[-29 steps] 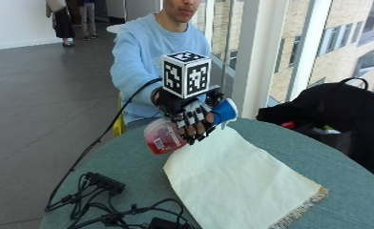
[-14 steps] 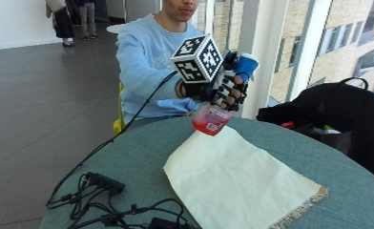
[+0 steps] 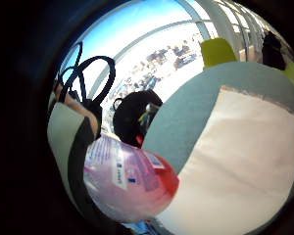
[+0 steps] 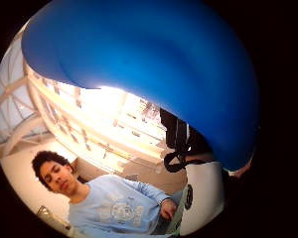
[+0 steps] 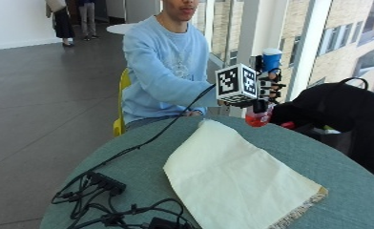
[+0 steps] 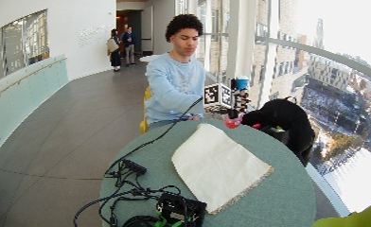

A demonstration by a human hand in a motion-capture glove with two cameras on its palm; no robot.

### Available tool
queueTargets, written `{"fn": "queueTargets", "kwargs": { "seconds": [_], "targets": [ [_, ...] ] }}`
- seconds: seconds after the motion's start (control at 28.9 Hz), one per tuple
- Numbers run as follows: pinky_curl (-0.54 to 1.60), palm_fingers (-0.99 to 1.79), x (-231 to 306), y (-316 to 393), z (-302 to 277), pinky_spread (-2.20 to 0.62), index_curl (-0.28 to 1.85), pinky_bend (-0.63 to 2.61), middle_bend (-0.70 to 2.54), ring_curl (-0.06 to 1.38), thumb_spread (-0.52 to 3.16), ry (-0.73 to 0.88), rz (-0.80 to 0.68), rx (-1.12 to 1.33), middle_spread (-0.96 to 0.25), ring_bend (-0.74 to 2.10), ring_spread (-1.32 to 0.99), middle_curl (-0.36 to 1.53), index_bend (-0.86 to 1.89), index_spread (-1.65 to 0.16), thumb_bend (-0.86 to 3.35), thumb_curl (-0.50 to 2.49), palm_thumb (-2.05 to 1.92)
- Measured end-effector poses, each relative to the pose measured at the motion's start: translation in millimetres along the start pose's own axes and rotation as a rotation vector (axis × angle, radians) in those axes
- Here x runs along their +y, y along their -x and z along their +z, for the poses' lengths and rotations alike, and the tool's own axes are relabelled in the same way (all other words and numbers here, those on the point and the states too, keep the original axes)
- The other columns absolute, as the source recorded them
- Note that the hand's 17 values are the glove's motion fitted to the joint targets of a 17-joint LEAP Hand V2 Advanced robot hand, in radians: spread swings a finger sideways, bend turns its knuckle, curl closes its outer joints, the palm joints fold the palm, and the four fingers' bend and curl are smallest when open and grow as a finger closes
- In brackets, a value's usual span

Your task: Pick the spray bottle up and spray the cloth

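One bundle of black cables point(image 5: 110, 200) is seen at the table's left edge. One cream cloth point(image 5: 238, 179) is laid flat on the round green table point(image 5: 339, 167). One spray bottle point(image 5: 261, 116), blue-capped with pink liquid inside, is held above the table's far edge by the gloved right hand point(image 5: 266, 90), fingers curled round it. One black bag point(image 5: 342, 112) is set just beyond.
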State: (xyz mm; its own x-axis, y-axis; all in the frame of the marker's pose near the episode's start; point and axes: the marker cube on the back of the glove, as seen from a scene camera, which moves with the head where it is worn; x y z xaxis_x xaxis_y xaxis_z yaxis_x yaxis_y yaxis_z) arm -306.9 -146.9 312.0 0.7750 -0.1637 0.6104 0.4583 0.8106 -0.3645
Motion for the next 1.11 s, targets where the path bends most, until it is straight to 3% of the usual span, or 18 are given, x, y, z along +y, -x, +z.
{"fn": "queueTargets", "kwargs": {
  "seconds": [0.17,0.38,0.83,1.11],
  "targets": [
    [0.40,1.20,0,-19,62,-0.18,0.28,0.59,0.39,0.41,0.85,0.007,-0.011,-0.078,-0.11,0.62,-0.11,0.47,0.12,-0.24,-0.03,0.61,0.87],
    [0.39,1.19,3,-33,91,-0.18,0.28,0.56,0.39,0.40,0.86,0.015,-0.003,-0.086,-0.11,0.62,-0.11,0.47,0.12,-0.25,-0.03,0.60,0.87],
    [0.39,1.19,8,-41,97,-0.18,0.29,0.54,0.38,0.40,0.88,0.049,0.009,-0.100,-0.11,0.60,-0.11,0.47,0.13,-0.25,-0.03,0.57,0.86],
    [0.39,1.01,12,-28,63,-0.12,0.26,0.50,0.36,0.40,0.93,0.020,-0.014,-0.062,-0.11,0.58,-0.11,0.46,0.04,-0.27,-0.04,0.51,0.82]
  ]
}}
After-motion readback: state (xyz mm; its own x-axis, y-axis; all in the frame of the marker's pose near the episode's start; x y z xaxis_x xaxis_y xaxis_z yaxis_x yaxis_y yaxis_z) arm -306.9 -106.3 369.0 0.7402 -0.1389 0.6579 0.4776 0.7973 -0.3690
